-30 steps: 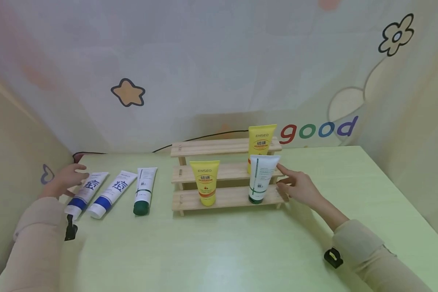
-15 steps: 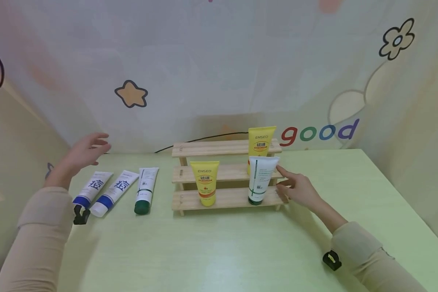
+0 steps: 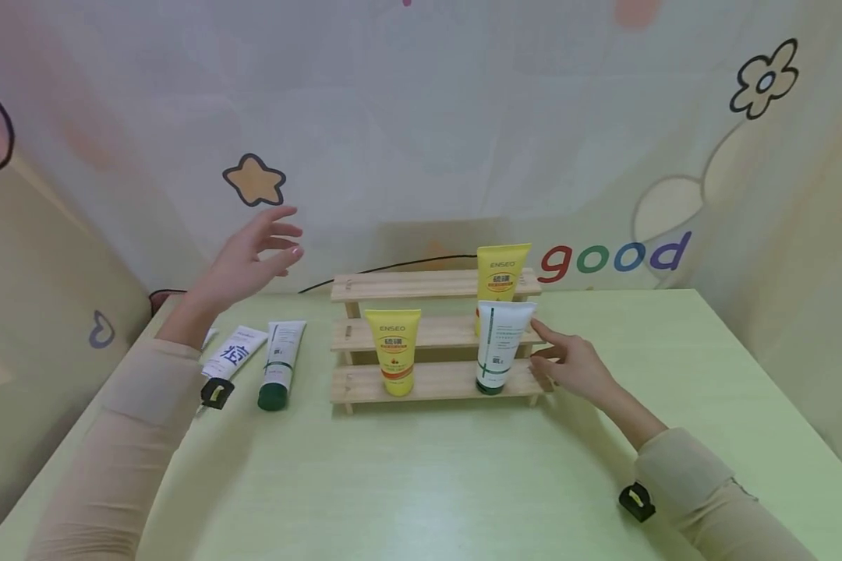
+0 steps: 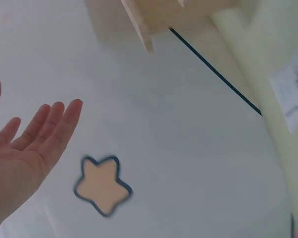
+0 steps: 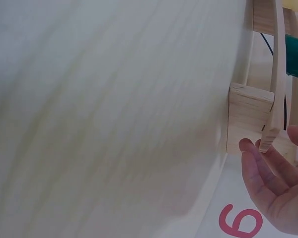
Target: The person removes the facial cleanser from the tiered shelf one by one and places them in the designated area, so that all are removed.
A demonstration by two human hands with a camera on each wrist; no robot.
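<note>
My left hand is raised in the air at the left, holding nothing, its fingers loosely extended; the left wrist view also shows this bare hand. My right hand holds the right end of a three-tier wooden shelf. In the right wrist view its fingers curl about the end of a board. Beside that hand, a white tube with a green cap stands on the lowest tier. A yellow tube stands left of it, and another yellow tube stands behind, its base hidden.
Left of the shelf lie a white tube with a dark green cap and a white-and-blue tube. Another tube is mostly hidden by the left forearm. A printed cloth backdrop rises behind the pale green table.
My left hand has moved up and rightward, away from the white-and-blue tubes on the left, carrying nothing. The right hand has stayed at the shelf's right end.
</note>
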